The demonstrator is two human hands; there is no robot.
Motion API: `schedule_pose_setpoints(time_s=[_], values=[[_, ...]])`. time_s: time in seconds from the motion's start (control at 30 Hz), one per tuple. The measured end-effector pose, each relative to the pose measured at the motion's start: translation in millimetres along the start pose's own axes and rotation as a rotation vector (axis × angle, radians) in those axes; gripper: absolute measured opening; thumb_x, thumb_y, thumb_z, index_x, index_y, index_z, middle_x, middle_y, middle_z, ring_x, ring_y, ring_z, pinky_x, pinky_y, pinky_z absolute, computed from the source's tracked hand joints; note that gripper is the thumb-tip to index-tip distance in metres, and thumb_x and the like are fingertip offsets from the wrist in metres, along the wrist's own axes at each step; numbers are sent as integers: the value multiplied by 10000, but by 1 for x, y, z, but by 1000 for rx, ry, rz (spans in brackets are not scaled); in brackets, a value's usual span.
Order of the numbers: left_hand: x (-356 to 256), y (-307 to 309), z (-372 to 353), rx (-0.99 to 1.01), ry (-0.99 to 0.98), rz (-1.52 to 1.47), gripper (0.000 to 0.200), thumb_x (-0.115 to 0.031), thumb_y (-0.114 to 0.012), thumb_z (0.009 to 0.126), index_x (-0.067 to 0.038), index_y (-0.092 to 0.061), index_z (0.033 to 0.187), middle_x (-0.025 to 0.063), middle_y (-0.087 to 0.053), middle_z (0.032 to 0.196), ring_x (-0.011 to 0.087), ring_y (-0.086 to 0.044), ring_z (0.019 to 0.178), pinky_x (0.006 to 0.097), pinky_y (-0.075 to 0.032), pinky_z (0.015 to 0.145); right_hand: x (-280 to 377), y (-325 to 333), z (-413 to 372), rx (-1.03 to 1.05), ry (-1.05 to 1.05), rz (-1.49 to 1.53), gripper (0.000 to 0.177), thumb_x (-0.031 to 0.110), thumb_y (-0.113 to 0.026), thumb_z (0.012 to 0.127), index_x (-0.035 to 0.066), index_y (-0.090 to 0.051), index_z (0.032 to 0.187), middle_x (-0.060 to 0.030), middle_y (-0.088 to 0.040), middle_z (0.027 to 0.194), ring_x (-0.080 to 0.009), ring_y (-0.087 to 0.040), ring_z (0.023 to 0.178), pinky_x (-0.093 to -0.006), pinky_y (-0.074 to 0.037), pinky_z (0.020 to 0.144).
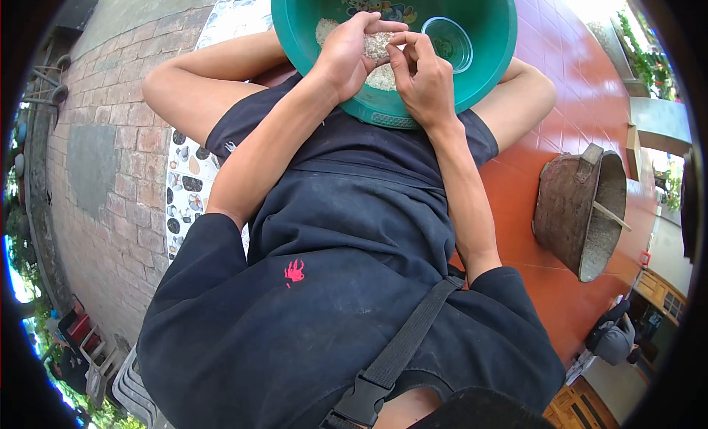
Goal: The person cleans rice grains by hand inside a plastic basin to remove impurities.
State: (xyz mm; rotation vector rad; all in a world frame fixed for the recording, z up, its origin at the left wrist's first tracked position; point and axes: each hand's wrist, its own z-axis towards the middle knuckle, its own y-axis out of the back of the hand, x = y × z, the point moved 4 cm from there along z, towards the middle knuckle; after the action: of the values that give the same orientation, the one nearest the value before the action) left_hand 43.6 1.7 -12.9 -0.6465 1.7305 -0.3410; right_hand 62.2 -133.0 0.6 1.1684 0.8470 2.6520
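Note:
A green plastic basin (pixel 495 82) with cartoon figures printed inside rests across my lap. Whitish rice (pixel 382 78) lies in it, partly hidden by my hands. My left hand (pixel 345 59) is cupped above the basin, palm up, and some grains appear to lie in its hollow. Close beside it, my right hand (pixel 425 75) has thumb and index finger pinched together at the left fingers; whatever is between the tips is too small to make out. A clear round container (pixel 447 44) stands inside the basin, right of my right hand.
On the red tiled floor (pixel 509 200) to the right sits a worn wooden tub (pixel 564 208) with a stick in it. Brick paving (pixel 110 171) and a pebble-patterned strip (pixel 184 182) run along the left. Stacked grey chairs (pixel 133 388) appear at the lower left.

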Motion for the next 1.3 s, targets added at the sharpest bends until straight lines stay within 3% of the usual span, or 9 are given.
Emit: schedule_pose_setpoints(time_s=[0.07,0.13,0.17,0.3,0.7,0.83,0.93,1.03,1.3], values=[[-1,-1,0,4,-1,-12,454,-256,-384,1093,66,-675,1224,154,-729,1185,231,-704,1070,411,-567,987,5,2,1,4,-6,-3,123,90,-695,997,6,-654,1076,-27,-576,627,-72,-501,528,-250,-403,508],[-1,-1,0,20,0,-44,461,-249,-378,1093,90,-661,1226,181,-723,1192,256,-708,1083,412,-569,1000,7,14,1,-242,-78,-25,68,80,-736,942,53,-674,950,-22,-539,559,-108,-518,465,-282,-409,471],[-2,-2,0,36,3,-72,469,-242,-371,1093,114,-646,1228,208,-718,1200,281,-713,1095,414,-572,1013,4,18,0,-353,-100,-32,61,69,-753,929,40,-700,936,3,-511,534,-64,-474,461,-260,-379,463],[-6,-8,-4,52,-11,-56,482,-229,-358,1094,154,-616,1229,263,-700,1208,334,-715,1115,416,-579,1025,-8,33,-1,-554,-200,-91,63,66,-764,927,8,-741,936,23,-514,536,-35,-443,482,-238,-345,470],[-6,-5,-3,55,-20,-39,487,-229,-349,1099,164,-597,1247,289,-685,1228,363,-709,1131,409,-580,1025,-19,35,-2,-569,-271,-19,129,120,-756,962,-7,-731,961,31,-485,550,-39,-375,494,-268,-299,463],[-7,-7,-4,52,-19,-33,491,-236,-349,1097,156,-605,1246,277,-690,1229,347,-715,1113,404,-578,1021,-14,33,-2,-560,-263,-44,131,131,-729,987,2,-708,999,23,-495,553,-35,-403,495,-255,-322,471],[-2,-3,0,37,-20,-44,483,-248,-365,1091,127,-633,1234,243,-703,1222,321,-720,1088,408,-571,1011,5,23,1,-390,-67,38,143,158,-731,982,23,-708,1025,2,-567,601,-56,-490,517,-252,-390,488],[0,3,2,31,-12,-25,460,-262,-396,1083,83,-668,1223,186,-722,1201,274,-716,1059,401,-564,982,14,10,5,-166,98,-45,169,173,-759,905,78,-724,1041,-30,-684,819,-163,-658,667,-314,-521,594],[-1,1,-3,10,28,1,427,-284,-453,1072,27,-718,1195,112,-740,1172,210,-698,1012,359,-552,913,9,-1,4,-9,106,-229,124,166,-747,888,92,-724,984,-39,-698,878,-204,-691,744,-360,-541,650]])
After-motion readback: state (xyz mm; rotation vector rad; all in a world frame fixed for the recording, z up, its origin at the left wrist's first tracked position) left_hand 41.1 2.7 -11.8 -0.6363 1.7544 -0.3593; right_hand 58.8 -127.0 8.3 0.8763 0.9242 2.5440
